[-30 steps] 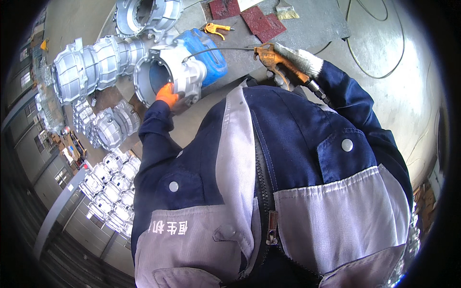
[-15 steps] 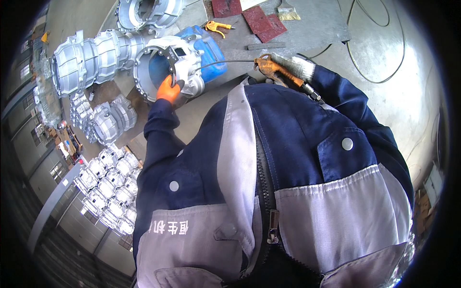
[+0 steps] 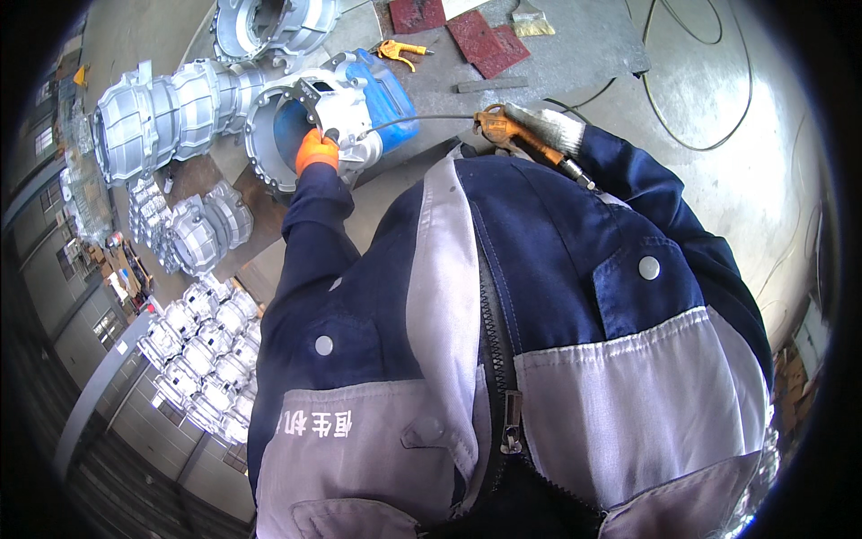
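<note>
A silver cast metal housing [image 3: 339, 110] with a wide round opening lies on its side on the work surface, against a blue plastic container [image 3: 388, 99]. My left hand [image 3: 317, 151], in an orange glove with dark fingertips, is closed on the rim of that opening. My right hand [image 3: 549, 128], in a whitish glove, grips an orange air blow gun [image 3: 510, 132]. The gun's long thin nozzle runs left, its tip close to the housing's side; whether it touches or enters a hole I cannot tell.
More silver housings [image 3: 148, 117] stand at the left, and another [image 3: 274, 27] at the far side. A yellow blow gun [image 3: 401, 51], dark red abrasive sheets [image 3: 485, 45], a paintbrush [image 3: 532, 20] and a grey bar [image 3: 492, 85] lie beyond. A hose [image 3: 660, 108] loops across the floor at right.
My left hand has shifted slightly up and right along the housing's rim, and its fingers look more curled. The right hand and blow gun stay nearly the same.
</note>
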### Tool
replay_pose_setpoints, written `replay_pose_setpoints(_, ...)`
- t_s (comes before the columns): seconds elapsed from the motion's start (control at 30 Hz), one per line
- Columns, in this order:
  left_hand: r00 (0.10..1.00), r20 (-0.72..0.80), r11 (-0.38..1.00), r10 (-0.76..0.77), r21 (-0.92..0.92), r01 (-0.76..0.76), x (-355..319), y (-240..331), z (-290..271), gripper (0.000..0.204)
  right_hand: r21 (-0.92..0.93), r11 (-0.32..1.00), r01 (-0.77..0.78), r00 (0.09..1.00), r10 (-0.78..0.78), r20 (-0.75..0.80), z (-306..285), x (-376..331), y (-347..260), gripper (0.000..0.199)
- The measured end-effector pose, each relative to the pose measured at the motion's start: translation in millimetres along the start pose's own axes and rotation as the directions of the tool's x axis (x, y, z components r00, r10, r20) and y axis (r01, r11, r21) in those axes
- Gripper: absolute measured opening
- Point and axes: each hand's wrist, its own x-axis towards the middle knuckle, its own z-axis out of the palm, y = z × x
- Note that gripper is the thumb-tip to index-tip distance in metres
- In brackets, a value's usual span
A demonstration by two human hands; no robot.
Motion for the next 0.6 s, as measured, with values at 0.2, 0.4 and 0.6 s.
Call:
replay_pose_setpoints(0.2,1.000,0.015,1.000,0.009,0.007,-0.009,0.5,-0.7,-0.8,0.033,-0.020,0.999,0.036,0.999,-0.037,-0.004,3.0,-2.9,2.0,0.043)
replay_pose_setpoints(0.4,1.000,0.016,1.000,0.007,0.030,-0.007,0.8,-0.3,0.4,0.038,-0.053,0.996,0.078,0.997,-0.078,0.006,6.1,-2.6,5.7,0.045)
replay_pose_setpoints(0.6,0.984,0.003,0.979,0.176,-0.099,-0.175,23.2,-25.9,10.2,0.056,0.036,0.997,0.063,0.995,-0.060,-0.074,5.2,-7.9,4.9,0.045)
